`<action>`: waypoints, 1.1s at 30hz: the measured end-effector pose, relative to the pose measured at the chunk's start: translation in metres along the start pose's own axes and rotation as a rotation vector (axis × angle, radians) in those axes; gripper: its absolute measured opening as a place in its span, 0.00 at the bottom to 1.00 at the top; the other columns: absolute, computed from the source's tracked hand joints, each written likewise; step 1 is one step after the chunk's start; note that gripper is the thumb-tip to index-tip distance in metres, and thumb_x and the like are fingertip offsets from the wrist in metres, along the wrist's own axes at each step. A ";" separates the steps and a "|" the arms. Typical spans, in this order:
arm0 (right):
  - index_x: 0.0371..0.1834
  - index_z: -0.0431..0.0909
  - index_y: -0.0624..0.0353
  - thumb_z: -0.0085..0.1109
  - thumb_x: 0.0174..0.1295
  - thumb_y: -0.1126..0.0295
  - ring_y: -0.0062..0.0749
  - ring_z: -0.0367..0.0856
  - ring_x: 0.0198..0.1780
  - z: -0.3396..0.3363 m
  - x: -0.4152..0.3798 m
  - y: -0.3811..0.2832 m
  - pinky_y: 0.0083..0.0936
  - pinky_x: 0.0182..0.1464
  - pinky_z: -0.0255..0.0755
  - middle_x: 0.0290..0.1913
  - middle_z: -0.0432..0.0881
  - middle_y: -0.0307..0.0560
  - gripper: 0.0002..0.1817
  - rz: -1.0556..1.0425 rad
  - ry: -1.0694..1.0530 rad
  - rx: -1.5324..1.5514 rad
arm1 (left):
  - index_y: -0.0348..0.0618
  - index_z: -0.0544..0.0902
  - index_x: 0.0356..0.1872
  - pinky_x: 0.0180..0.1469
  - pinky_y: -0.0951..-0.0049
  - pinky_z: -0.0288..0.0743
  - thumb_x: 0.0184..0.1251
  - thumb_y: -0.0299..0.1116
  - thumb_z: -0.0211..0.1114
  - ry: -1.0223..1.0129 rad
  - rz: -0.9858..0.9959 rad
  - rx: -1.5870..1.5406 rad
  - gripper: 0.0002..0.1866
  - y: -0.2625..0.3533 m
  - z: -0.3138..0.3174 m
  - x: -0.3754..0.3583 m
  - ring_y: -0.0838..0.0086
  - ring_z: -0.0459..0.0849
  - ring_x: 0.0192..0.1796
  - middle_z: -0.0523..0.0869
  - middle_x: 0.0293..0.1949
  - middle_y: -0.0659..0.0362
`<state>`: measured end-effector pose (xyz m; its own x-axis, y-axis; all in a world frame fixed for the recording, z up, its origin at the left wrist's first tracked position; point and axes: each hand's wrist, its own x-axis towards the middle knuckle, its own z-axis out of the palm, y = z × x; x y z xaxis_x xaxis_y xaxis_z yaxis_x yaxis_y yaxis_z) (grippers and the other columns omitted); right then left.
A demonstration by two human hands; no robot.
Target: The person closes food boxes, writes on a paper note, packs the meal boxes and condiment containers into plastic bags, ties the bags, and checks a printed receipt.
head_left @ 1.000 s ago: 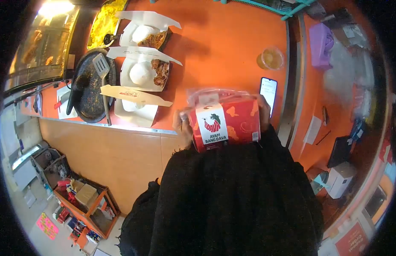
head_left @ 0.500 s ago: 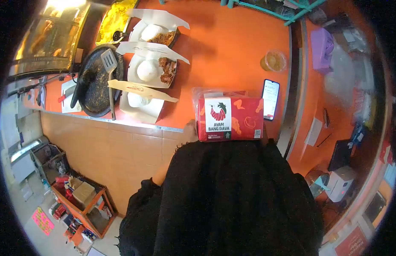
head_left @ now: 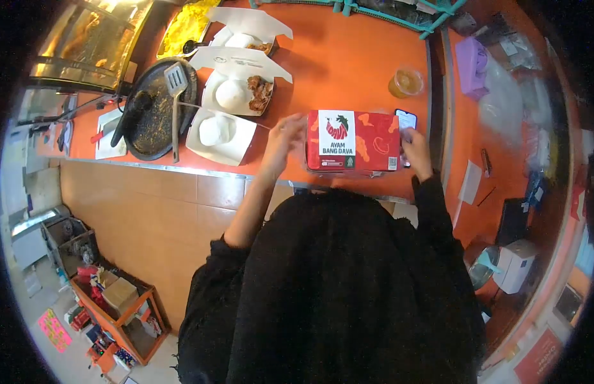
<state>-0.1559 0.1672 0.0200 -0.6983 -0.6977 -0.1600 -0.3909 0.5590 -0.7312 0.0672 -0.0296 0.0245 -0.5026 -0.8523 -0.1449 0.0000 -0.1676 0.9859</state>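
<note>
A red printed takeaway box (head_left: 370, 142) sits on the orange counter near its front edge, with some clear plastic around its lower edge. My left hand (head_left: 287, 139) is at the box's left side, its fingers apart and close to the side wall. At the right side is my right hand (head_left: 416, 151), fingers curled in beside the box edge; what they hold, if anything, is hidden. A phone (head_left: 406, 120) with a lit screen lies partly behind that hand. To the left, an open white box (head_left: 236, 142) contains a mound of rice (head_left: 215, 130).
Two more open boxes, one with rice and fried chicken (head_left: 259, 93), stand farther back. Left of them lies a dark stone mortar (head_left: 157, 121) with a spatula (head_left: 176, 83) across it. A plastic cup (head_left: 406, 83) stands back right. Teal racks (head_left: 399, 22) border the far edge.
The red box has shifted slightly up and right in view. Both hands, mostly hidden before, now show at its sides. The nearest white box's lid has changed angle in view.
</note>
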 end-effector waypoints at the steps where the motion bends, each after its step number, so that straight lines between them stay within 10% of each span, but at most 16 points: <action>1: 0.28 0.72 0.65 0.49 0.51 0.74 0.34 0.75 0.24 0.004 0.004 -0.004 0.29 0.27 0.64 0.21 0.74 0.53 0.06 -0.127 0.092 -0.020 | 0.37 0.75 0.37 0.28 0.85 0.64 0.54 0.25 0.56 -0.085 -0.195 -0.239 0.09 0.013 0.002 0.007 0.85 0.71 0.26 0.76 0.23 0.64; 2: 0.28 0.72 0.65 0.49 0.51 0.74 0.34 0.75 0.24 0.002 0.001 -0.008 0.29 0.27 0.64 0.21 0.74 0.53 0.06 -0.136 0.099 -0.021 | 0.37 0.75 0.38 0.29 0.87 0.64 0.55 0.26 0.56 -0.174 -0.388 -0.478 0.09 0.020 0.004 0.011 0.86 0.71 0.27 0.76 0.24 0.64; 8: 0.29 0.73 0.65 0.49 0.58 0.63 0.33 0.72 0.22 -0.011 -0.034 -0.051 0.28 0.26 0.63 0.20 0.73 0.52 0.13 -0.328 0.524 -0.141 | 0.38 0.69 0.49 0.28 0.83 0.67 0.55 0.23 0.54 -0.109 -0.133 -0.437 0.18 0.041 0.007 -0.020 0.82 0.72 0.28 0.76 0.35 0.60; 20: 0.33 0.76 0.61 0.50 0.56 0.68 0.17 0.71 0.23 -0.035 -0.055 -0.053 0.15 0.25 0.64 0.21 0.74 0.37 0.08 -0.153 0.318 0.230 | 0.39 0.64 0.51 0.29 0.81 0.71 0.47 0.20 0.58 -0.270 -0.031 -0.179 0.26 0.061 -0.023 -0.051 0.81 0.75 0.33 0.73 0.44 0.57; 22: 0.39 0.72 0.62 0.50 0.56 0.71 0.15 0.68 0.21 -0.040 -0.062 -0.066 0.13 0.25 0.63 0.25 0.73 0.36 0.10 0.064 -0.146 0.616 | 0.40 0.63 0.52 0.31 0.81 0.71 0.45 0.25 0.62 -0.363 -0.002 -0.413 0.29 0.080 -0.021 -0.056 0.78 0.76 0.33 0.73 0.44 0.57; 33: 0.37 0.73 0.64 0.49 0.55 0.72 0.15 0.63 0.15 -0.096 -0.034 -0.133 0.11 0.21 0.58 0.15 0.69 0.34 0.09 -0.046 -0.138 0.801 | 0.41 0.55 0.58 0.35 0.72 0.73 0.41 0.41 0.66 -0.619 0.207 -0.401 0.42 0.167 -0.007 -0.035 0.70 0.73 0.41 0.70 0.43 0.52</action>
<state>-0.1375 0.1596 0.1869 -0.5912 -0.7904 -0.1604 0.1667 0.0749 -0.9832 0.0913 -0.0312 0.1934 -0.8507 -0.4729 0.2293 0.4011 -0.3021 0.8648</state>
